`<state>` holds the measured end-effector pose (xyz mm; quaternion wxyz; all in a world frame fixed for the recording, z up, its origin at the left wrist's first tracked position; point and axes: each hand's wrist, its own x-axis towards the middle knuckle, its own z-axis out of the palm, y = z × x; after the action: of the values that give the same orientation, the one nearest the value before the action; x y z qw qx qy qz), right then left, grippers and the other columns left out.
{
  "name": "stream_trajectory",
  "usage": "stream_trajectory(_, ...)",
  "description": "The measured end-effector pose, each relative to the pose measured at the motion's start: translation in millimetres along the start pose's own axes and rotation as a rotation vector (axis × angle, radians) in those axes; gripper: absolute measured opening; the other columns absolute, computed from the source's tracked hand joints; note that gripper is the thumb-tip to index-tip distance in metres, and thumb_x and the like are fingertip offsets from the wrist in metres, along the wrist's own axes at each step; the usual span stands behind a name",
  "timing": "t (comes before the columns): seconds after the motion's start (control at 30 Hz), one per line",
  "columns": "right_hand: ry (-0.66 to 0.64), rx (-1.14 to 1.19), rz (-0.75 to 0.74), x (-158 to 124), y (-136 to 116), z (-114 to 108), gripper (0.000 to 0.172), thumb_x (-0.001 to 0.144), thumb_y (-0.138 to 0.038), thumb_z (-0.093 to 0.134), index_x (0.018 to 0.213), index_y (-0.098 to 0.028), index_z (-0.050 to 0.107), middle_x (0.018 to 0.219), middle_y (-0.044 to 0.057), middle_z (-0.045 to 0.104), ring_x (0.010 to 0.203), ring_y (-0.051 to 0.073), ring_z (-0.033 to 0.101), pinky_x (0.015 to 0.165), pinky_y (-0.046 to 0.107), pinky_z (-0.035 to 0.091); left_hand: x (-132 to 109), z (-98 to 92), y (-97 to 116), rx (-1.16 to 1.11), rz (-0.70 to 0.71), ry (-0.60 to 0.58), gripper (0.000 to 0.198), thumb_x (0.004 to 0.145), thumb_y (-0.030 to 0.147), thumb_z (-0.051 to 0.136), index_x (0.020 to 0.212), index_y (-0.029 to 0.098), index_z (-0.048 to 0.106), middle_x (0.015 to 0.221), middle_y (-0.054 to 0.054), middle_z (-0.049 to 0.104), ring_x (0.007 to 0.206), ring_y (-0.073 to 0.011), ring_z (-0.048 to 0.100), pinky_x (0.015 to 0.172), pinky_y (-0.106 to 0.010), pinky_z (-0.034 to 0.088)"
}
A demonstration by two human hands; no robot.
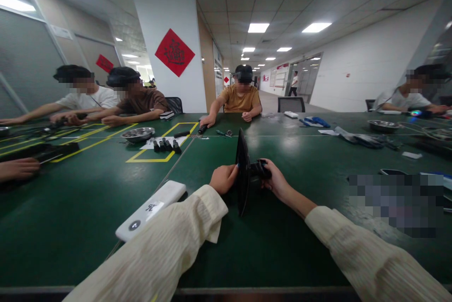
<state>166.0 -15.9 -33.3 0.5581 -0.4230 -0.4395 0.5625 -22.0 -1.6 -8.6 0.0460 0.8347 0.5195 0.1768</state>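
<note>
Over the green table (197,255) in front of me, a thin black disc (243,175) stands on edge, seen nearly side-on. A short black fitting (259,169) juts from its right face. My left hand (224,178) is closed, with the thumb pressed against the disc's left side. Fingers of my right hand (277,179) wrap round the fitting on the other side. Whether the fitting is fixed to the disc or only held against it, I cannot tell. Close to my left forearm lies a white oblong device (151,210) with a round lens-like spot.
Beyond my left hand are several black cylinders (166,145), a metal bowl (137,134) and yellow tape outlines (151,160). Scissors or pliers (224,133) lie near the person opposite (242,99). Gloves (360,138) and another bowl (384,126) are at the right.
</note>
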Motion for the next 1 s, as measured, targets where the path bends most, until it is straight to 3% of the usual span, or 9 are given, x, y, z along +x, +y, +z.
stream_trajectory(0.23, 0.0, 0.02, 0.003, -0.6, 0.1, -0.1, 0.034, 0.072, -0.031, 0.04, 0.105, -0.023, 0.042, 0.059, -0.005, 0.054, 0.031, 0.008, 0.044, 0.026, 0.017, 0.026, 0.2, 1.4, -3.2, 0.0, 0.083, 0.004, 0.053, 0.093, 0.041, 0.016, 0.081, 0.017, 0.062, 0.077, -0.009, 0.065, 0.074, -0.0193, 0.059, 0.065, -0.026, 0.035)
stream_trajectory(0.47, -0.014, 0.0, 0.017, -2.2, -2.9, 0.4, 0.034, 0.073, -0.031, 0.04, 0.106, -0.023, 0.042, 0.059, -0.005, 0.053, 0.033, 0.009, 0.045, 0.026, 0.017, 0.027, 2.7, 6.9, -3.1, -0.05, -0.027, 0.034, 0.064, 0.091, 0.047, 0.015, 0.06, 0.014, 0.06, 0.062, -0.009, 0.059, 0.063, -0.0177, 0.056, 0.058, -0.027, 0.032)
stream_trajectory(0.77, -0.021, 0.007, 0.02, -1.0, -1.8, -1.1, 0.033, 0.074, -0.031, 0.039, 0.106, -0.023, 0.043, 0.058, -0.005, 0.053, 0.033, 0.009, 0.044, 0.027, 0.017, 0.028, -1.1, 2.0, 0.7, -0.071, 0.032, 0.025, 0.046, 0.092, 0.038, 0.021, 0.083, 0.017, 0.061, 0.079, -0.009, 0.065, 0.076, -0.02, 0.059, 0.065, -0.027, 0.037)
stream_trajectory(1.0, -0.025, 0.005, 0.004, 1.3, 1.8, -2.1, 0.033, 0.074, -0.031, 0.04, 0.107, -0.024, 0.042, 0.057, -0.006, 0.052, 0.032, 0.009, 0.042, 0.028, 0.017, 0.028, 1.0, 4.0, -0.4, -0.147, 0.0, 0.022, 0.053, 0.092, 0.04, 0.016, 0.078, 0.015, 0.061, 0.075, -0.009, 0.064, 0.073, -0.0194, 0.059, 0.066, -0.027, 0.039)
